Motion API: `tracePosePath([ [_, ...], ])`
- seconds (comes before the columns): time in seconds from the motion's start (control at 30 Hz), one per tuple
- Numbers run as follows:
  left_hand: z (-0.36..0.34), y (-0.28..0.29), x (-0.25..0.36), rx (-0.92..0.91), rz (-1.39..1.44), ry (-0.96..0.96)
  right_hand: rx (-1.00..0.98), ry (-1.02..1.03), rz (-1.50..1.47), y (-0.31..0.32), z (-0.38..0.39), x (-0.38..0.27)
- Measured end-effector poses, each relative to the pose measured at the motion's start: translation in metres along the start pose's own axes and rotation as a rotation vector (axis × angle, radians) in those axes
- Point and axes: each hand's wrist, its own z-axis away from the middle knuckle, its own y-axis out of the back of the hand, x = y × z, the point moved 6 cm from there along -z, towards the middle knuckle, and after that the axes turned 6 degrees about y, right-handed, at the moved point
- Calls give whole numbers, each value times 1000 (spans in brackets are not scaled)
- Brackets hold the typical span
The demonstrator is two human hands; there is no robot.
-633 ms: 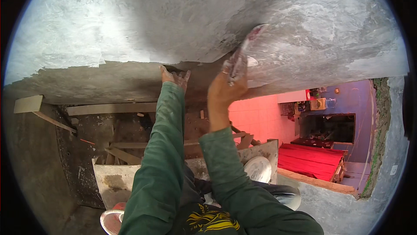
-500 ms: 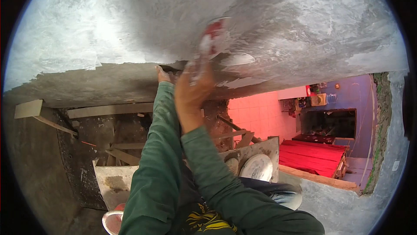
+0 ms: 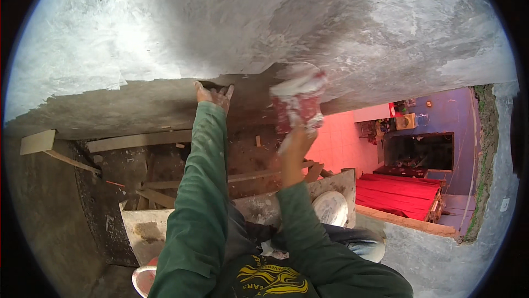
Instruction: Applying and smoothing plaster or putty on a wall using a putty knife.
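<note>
My right hand (image 3: 298,145), smeared by motion, is closed round the lower end of a wide red putty knife (image 3: 296,111). Whitish paste streaks the blade, whose top edge is up by the wall. A curved wet patch shows on the wall (image 3: 220,28) just above it. To the left, my left hand (image 3: 216,97) rests against the wall's darker lower band with thumb and fingers spread; nothing shows in its grasp. Pale grey skim coat covers the upper wall and ends in a ragged edge just above this hand.
Below me is a plank platform (image 3: 144,222) with a round whitish lid or pan (image 3: 330,210) at right and a bucket (image 3: 144,280) at lower left. Loose boards (image 3: 138,141) lie beyond it. At right an opening shows a pink tiled floor (image 3: 337,138) and a red cloth (image 3: 394,196).
My right hand has come down and to the right with the putty knife, away from my left hand. The red blade now faces me more broadly. My left hand remains at the wall.
</note>
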Motion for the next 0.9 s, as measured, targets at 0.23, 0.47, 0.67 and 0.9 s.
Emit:
tracePosePath([
  [0.23,-6,-4,-16,-16,8,48,113,-466,-464,73,-63,129],
  [0.47,-3,-6,-13,6,27,31,113,-485,-681,24,-81,99],
  [0.67,-9,-1,-15,-14,-4,25,100,-47,-389,-6,-62,12],
  [0.9,-17,1,-15,-51,-15,50,-114,55,-76,-106,21,-35],
])
